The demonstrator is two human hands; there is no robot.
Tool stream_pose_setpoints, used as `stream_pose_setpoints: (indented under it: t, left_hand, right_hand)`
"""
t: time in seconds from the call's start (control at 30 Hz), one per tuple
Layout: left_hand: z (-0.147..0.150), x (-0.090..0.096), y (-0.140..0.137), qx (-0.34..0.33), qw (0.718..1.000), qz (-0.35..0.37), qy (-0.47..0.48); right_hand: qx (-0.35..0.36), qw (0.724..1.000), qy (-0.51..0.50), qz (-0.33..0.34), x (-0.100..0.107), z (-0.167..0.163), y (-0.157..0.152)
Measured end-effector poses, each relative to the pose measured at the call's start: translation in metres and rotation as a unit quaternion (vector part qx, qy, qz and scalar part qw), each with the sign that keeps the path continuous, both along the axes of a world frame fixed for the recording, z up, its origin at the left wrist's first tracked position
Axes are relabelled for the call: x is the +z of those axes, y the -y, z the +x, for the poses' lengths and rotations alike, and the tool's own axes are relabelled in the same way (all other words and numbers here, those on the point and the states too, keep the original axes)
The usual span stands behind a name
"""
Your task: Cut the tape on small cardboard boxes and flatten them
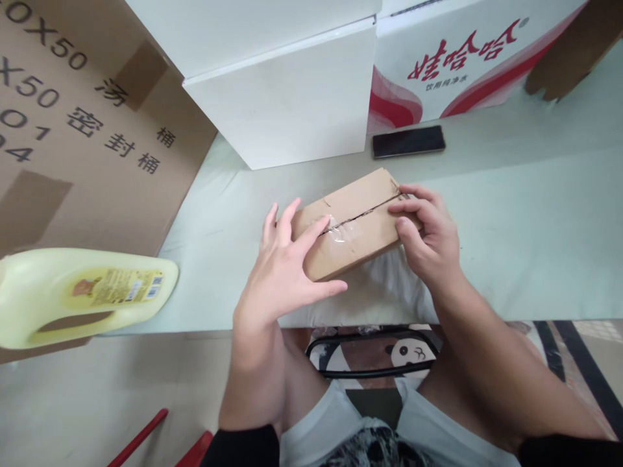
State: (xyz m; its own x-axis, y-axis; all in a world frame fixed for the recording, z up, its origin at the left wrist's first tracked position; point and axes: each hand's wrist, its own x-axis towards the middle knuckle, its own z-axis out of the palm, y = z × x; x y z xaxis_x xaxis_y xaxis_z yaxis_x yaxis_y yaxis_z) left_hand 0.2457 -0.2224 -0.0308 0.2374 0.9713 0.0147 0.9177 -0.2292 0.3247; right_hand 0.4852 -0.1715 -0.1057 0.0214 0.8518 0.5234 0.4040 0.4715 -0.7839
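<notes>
- Head view: a small cardboard parcel (353,220) lies near the front edge of the pale table (511,227), just ahead of the person's lap, its long axis running from about 8 o'clock to 2 o'clock.
- Its top flaps meet at a seam with clear tape, wrinkled and partly lifted near the left end; the seam looks slightly parted toward 2 o'clock.
- It is probably light and stiff-walled: corrugated board holds at its edges and corners but gives along the seam, and the tape patch would be slick.
- The best hold is across the two short ends.
- The left hand (282,269) is spread on the parcel's 8 o'clock end, thumb under the near edge, forefinger on the tape: a loose, open-fingered hold.
- The right hand (431,233) is curled round the 3 o'clock end, fingertips on top by the seam, thumb on the near side.
- At 12 o'clock of the parcel stands a white box (287,97); at 1 o'clock lies a dark phone (409,141), behind it a red-and-white printed carton (462,65).
- At 9 o'clock lies a pale yellow jug (82,292) on its side, before a large brown carton (87,130).
- A panda-print seat (384,353) shows at 6 o'clock.
</notes>
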Motion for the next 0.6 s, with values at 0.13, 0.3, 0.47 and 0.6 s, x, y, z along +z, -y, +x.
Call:
stream_pose_setpoints:
  t: [0.13,0.3,0.47,0.6]
  left_hand:
    - [-0.004,-0.003,-0.002,0.001,1.0,-0.011,0.014]
    - [-0.008,-0.01,-0.005,-0.018,0.999,0.016,0.039]
    - [-0.007,-0.01,-0.006,-0.021,0.999,0.014,0.032]
    - [-0.007,-0.009,-0.006,-0.02,0.999,0.014,0.037]
  right_hand:
    - [0.003,1.0,0.0,-0.012,0.001,0.0,0.0]
    - [0.001,1.0,-0.004,-0.016,0.001,0.001,0.0]
    - [0.004,1.0,-0.009,-0.018,0.0,0.0,0.0]
    - [0.008,1.0,-0.021,-0.012,-0.001,0.0,-0.001]
